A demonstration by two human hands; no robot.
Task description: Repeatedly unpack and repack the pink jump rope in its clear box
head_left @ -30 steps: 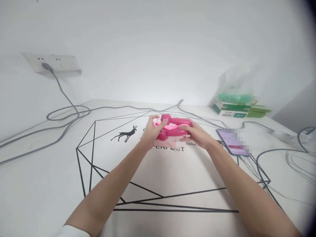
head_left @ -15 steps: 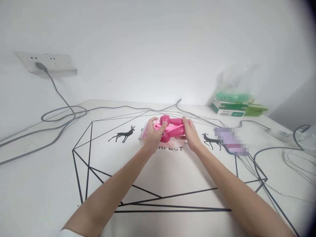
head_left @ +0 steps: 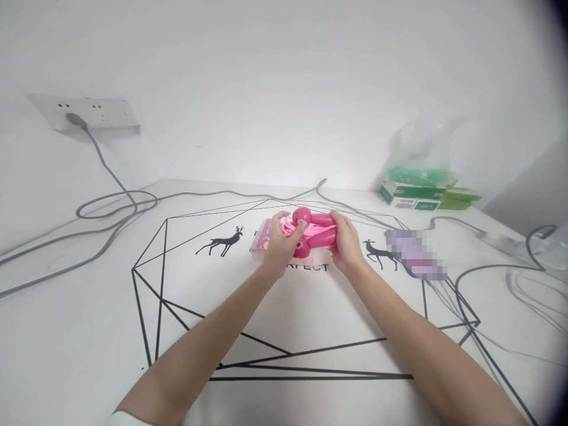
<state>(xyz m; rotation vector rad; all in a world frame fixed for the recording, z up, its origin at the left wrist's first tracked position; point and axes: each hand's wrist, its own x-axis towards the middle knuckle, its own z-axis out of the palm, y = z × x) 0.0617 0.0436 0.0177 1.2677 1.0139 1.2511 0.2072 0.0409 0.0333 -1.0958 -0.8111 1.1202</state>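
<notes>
A person's two bare hands are held a little apart over the middle of a table, both closed on the same pair of pink handles. The left hand (head_left: 278, 251) grips the round ends of the handles (head_left: 323, 238), its thumb across them; the right hand (head_left: 348, 245) is wrapped around the slimmer ends. The handles lie side by side, pointing left to right, with a bundled pink cord (head_left: 326, 229) between them. Under and beside the left hand is a clear and pink pack (head_left: 261, 238), partly hidden; whether the handles touch it cannot be told.

Below is a white mat (head_left: 288, 319) printed with black lines, a deer on either side and partly covered lettering. To the right lies a phone (head_left: 415, 257), its screen blurred, with thin cables near it. At the far right, green and white boxes (head_left: 415, 192) stand against the wall (head_left: 266, 106) under a clear bag (head_left: 419, 157). At the far left, a grey cable (head_left: 106, 164) runs from a wall socket (head_left: 113, 115) and loops on the table (head_left: 57, 343).
</notes>
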